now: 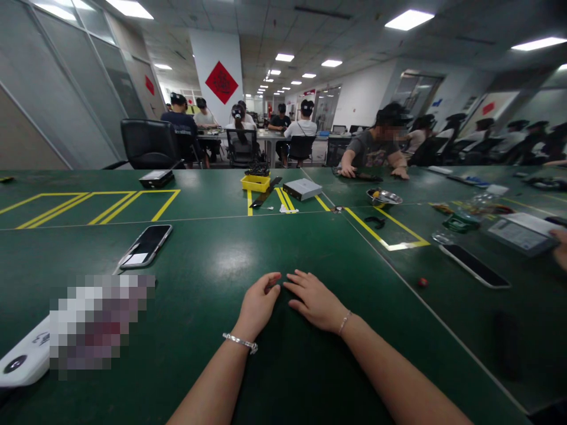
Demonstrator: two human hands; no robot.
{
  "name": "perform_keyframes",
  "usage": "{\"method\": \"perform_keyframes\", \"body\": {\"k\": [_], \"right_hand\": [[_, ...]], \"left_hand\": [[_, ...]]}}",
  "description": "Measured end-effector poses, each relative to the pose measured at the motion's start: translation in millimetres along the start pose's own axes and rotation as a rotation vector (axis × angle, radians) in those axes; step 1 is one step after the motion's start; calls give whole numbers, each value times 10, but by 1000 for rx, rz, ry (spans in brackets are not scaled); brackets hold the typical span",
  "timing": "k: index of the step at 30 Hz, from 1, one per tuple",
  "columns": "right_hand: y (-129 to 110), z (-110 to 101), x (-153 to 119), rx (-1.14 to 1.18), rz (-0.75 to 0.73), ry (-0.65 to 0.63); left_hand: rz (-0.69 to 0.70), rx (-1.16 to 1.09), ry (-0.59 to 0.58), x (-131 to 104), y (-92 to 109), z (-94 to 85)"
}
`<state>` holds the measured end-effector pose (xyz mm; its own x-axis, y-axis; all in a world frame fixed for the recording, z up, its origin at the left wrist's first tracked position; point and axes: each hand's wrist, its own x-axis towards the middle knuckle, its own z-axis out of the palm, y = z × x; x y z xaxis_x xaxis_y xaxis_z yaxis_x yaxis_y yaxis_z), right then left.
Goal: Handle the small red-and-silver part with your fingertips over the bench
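Observation:
My left hand (260, 300) rests on the green table (212, 324) near the middle of the head view, its fingers curved, with a bracelet on the wrist. Close beside it lies my right hand (316, 300), palm down with the fingers spread. The fingertips of the two hands nearly meet, and neither hand holds anything. To the left are a phone (148, 245) with a cable and a white handheld object (26, 354), partly blurred out. A small red ball-like thing (422, 283) sits to the right of my right hand.
Farther back stand a yellow basket (256, 183), a grey box (302, 189) and a metal bowl (384, 197). Another phone (475, 265) and a white box (522, 233) lie at the right, near another person's hand (560, 251). A person (376, 144) leans over the far edge.

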<state>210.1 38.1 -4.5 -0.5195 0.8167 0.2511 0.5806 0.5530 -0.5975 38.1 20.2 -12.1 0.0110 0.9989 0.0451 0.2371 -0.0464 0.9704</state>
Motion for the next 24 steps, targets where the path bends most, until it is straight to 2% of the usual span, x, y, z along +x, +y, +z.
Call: {"method": "perform_keyframes", "body": {"k": [1,3,7,9,11,14,18,24], "right_hand": [[77,-92,-17,-84,35,32],[314,-392,-109,-288,209,187],[881,-1081,-539,-668,798,542],[1101,-1290,-786,-693,1040,616],[1255,-1375,-959,-644,1203,607],[1385,-1361,-1039,-592,1282,542],[1447,-1319,-993,-618,1225,475],[1403,-1368,-961,-586,1214,459]], "left_hand": [[-10,-4,1,-1,13,-2],[-37,-8,6,-8,47,-8],[-63,-5,6,-21,99,-26],[-70,3,5,-26,108,-35],[-72,16,6,-29,111,-43],[-71,35,7,-31,112,-48],[-66,40,23,-27,95,-41],[-81,52,17,-27,102,-42]]}}
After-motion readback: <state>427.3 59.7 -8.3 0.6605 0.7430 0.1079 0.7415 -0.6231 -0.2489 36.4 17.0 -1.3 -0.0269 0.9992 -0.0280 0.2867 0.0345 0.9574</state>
